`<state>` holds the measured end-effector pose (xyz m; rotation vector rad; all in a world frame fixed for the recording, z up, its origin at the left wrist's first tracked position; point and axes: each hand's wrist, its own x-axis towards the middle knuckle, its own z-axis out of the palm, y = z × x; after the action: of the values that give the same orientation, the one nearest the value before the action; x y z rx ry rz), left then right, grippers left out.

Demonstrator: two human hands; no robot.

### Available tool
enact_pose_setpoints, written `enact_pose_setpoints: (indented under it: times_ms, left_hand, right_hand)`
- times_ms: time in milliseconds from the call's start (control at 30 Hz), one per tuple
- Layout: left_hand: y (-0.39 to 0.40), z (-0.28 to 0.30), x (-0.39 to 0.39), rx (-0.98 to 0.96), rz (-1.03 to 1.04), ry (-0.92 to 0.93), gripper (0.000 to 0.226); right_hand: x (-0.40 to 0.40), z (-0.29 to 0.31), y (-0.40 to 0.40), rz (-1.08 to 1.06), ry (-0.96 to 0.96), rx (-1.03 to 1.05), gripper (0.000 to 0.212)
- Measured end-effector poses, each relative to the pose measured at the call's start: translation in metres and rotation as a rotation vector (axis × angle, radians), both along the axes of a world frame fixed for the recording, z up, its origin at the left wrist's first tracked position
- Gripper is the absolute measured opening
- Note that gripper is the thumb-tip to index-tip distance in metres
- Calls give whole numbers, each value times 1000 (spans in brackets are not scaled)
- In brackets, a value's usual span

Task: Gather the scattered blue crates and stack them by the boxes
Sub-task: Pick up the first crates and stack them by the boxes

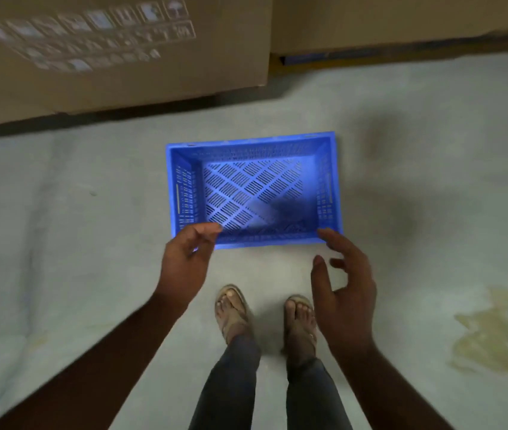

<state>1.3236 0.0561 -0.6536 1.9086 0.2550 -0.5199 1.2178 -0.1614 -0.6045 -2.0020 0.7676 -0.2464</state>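
Head view: a pale grey floor (60, 212) with a yellowish stain (500, 333) at lower right (boxes (116, 57) along the top). The crate (254, 189) sits mid-frame on the floor. Left hand (184, 262) overlaps its near-left corner, right hand (345, 290) its near-right corner; both have loose fingers gripping nothing.

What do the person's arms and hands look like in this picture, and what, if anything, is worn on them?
Both forearms are bare as far as the picture shows: no sleeves, gloves, watch or bracelet. The left hand and the right hand show no rings, though motion blur hides fine detail. Each hand shows a thumb and fingers.
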Motion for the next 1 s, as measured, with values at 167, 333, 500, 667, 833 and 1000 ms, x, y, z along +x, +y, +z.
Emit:
enact_pose_setpoints:
  times_ms: [167,333,500,667,833,1000]
  left_hand:
    - [-18,203,-45,-15,-428,48,20]
    - [-35,321,-93,-52,-432,16,20]
    - [-117,375,-156,-104,-526,8,19]
    - [-234,393,-252,-119,-851,1,16]
    - [-361,408,-382,-173,-1022,-53,19]
    - [-476,432,-521,-214,-1179,2,21]
  right_hand:
    - [-59,204,6,-71,-27,207,29]
    - [-139,316,-31,-208,-69,441,18]
    - [-232,378,-96,-305,-68,406,18]
    - [-352,395,-158,-623,-248,285,19]
    - [-511,401,-228,-679,-185,313,30]
    - [-647,428,-298,-875,-249,276,29]
